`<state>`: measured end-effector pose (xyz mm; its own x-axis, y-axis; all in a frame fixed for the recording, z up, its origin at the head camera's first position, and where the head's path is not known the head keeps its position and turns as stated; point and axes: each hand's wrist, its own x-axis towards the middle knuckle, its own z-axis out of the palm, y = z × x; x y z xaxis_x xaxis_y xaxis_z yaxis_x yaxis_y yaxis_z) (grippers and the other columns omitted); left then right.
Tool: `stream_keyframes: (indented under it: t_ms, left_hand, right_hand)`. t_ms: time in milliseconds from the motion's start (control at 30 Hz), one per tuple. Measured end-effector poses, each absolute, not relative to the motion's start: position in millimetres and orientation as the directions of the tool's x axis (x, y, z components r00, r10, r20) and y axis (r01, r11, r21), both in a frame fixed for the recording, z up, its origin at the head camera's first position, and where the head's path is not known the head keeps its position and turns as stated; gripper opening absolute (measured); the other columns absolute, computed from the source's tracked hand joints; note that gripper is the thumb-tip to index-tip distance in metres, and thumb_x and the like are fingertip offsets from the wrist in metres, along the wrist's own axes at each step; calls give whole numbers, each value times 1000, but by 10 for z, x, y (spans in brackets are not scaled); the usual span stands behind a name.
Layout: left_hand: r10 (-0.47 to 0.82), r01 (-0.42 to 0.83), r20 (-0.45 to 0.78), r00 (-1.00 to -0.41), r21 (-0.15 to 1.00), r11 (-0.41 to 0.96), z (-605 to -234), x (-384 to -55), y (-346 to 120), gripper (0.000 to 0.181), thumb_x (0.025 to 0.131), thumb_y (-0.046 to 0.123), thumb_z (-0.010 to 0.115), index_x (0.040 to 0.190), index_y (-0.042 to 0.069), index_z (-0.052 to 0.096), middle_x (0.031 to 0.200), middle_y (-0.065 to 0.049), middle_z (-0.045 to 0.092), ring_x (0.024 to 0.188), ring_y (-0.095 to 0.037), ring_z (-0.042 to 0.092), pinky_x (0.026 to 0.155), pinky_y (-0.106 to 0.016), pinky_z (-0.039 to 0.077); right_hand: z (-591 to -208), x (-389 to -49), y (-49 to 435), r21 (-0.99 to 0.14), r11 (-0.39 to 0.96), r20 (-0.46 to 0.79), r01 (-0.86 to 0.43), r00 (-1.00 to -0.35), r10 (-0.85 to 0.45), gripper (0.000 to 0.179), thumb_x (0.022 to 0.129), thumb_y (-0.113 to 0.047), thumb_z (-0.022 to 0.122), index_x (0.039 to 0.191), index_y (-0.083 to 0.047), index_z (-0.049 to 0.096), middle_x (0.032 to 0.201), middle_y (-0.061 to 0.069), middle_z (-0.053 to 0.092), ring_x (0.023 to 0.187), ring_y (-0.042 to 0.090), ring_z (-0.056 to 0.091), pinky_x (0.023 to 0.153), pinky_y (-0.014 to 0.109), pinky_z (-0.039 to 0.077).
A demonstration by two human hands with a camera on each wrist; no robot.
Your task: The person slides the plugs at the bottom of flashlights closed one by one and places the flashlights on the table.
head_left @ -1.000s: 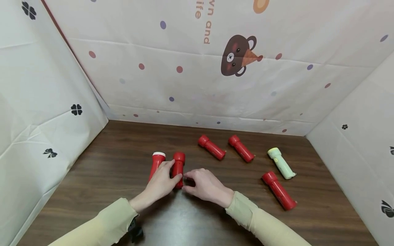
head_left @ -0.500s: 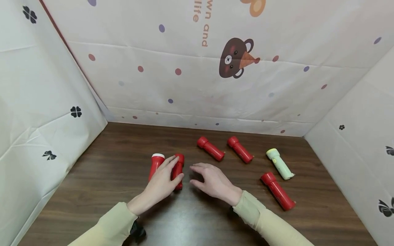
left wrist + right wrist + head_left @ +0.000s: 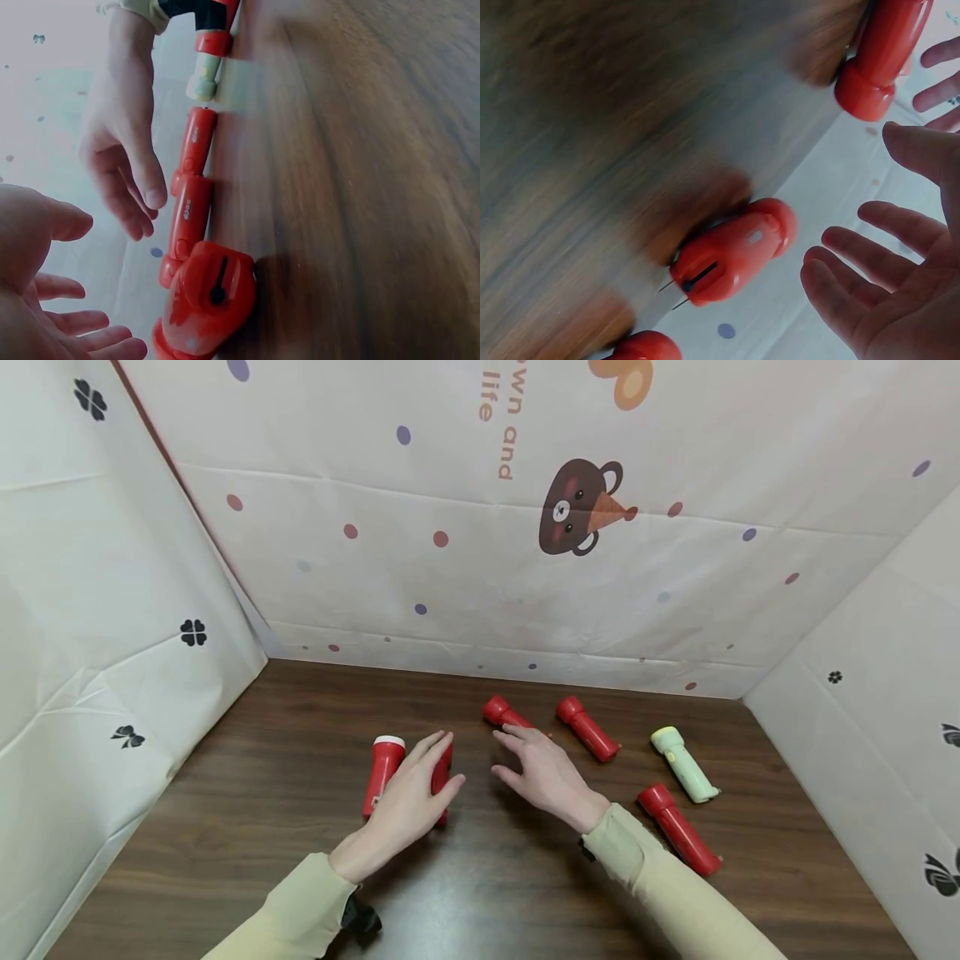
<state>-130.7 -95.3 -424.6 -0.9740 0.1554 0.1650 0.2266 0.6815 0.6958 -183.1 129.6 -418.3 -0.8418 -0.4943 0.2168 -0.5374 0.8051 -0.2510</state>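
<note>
- Red flashlight [image 3: 441, 775] lies on the wooden table [image 3: 300, 727] under my left hand [image 3: 405, 806], its head end pointing toward the backdrop and partly hidden by my fingers.
- My left hand hovers over it with fingers extended and thumb spread apart, gripping nothing; the left wrist view shows a gap between my palm and the red body below.
- White-rimmed flashlight [image 3: 384, 770], red in the body, lies just to the left of that one, roughly parallel, its lower part beside my hand.
- My right hand [image 3: 553, 775] hangs above the table to the right, fingers loosely stretched, thumb apart, with hold of nothing.
- Far red flashlight [image 3: 507, 715] lies beyond my right hand, whose fingers cover part of it in the head view.
- Second far red flashlight [image 3: 589, 731] lies to its right, slanted the same way.
- Pale green flashlight [image 3: 686, 766] lies further right, its yellow-rimmed head toward the backdrop.
- Near red flashlight [image 3: 681, 831] slants below the green one, beside my right sleeve [image 3: 660, 881].
</note>
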Motion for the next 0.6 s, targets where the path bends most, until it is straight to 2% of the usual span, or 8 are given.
stream_keyframes:
  t_ms: [233,600]
  left_hand:
    - [168,236,167,-972,715,658,-4241,-1340,-877,65,98,25,74,157,9,49,162,-16,49,147,-36,54,119,-57,49]
    - [173,253,185,-967,737,626,-4240,-1347,-735,64,99,27,72,155,7,50,161,-17,50,146,-36,54,118,-56,49]
  right_hand:
    - [-4198,-1955,1346,-238,825,221,-512,-856,-468,57,93,-29,80,143,-6,64,150,16,63,137,36,63,113,51,54]
    - [-4165,-2195,1386,-223,871,193,-438,-895,-401,60,94,-30,80,146,-7,62,147,21,64,132,39,64,110,54,56]
